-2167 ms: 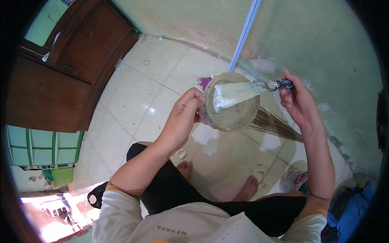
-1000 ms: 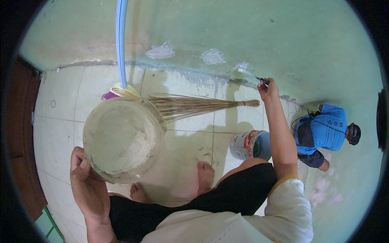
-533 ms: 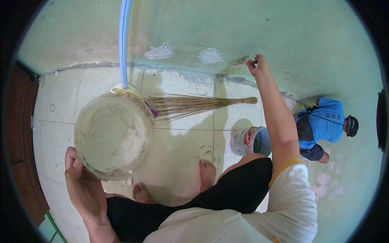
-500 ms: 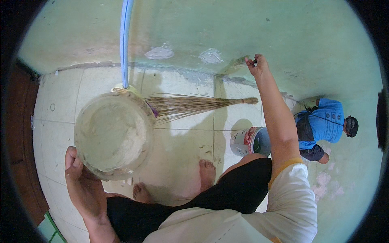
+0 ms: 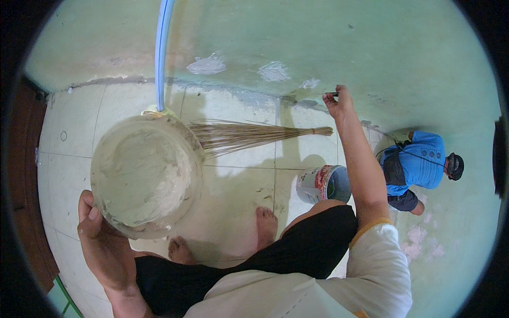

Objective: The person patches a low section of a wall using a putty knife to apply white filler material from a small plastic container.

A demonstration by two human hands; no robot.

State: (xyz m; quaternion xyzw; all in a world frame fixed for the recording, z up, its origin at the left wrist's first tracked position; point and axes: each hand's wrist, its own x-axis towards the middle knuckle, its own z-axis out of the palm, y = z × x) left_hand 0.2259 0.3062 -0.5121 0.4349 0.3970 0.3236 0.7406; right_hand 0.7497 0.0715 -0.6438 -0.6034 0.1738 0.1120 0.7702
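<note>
My left hand grips the lower left rim of a round, smeared basin. Pale grey putty coats the inside of the basin. Reaching out to the green wall, my right hand is closed on the dark handle of a putty knife; its thin blade is hard to make out against the wall's foot. Just left of that hand is a small white putty patch. Two larger patches, one in the middle and one farther left, are on the same wall.
A stick broom lies on the tiled floor beyond my feet. Beside my right knee stands a paint bucket. A person in a blue shirt is at the right by the wall. A blue hose-like strip rises behind the basin.
A small white putty patch now shows on the wall where my right hand was. That hand has moved slightly down, away from the patch. The basin has shifted slightly left.
</note>
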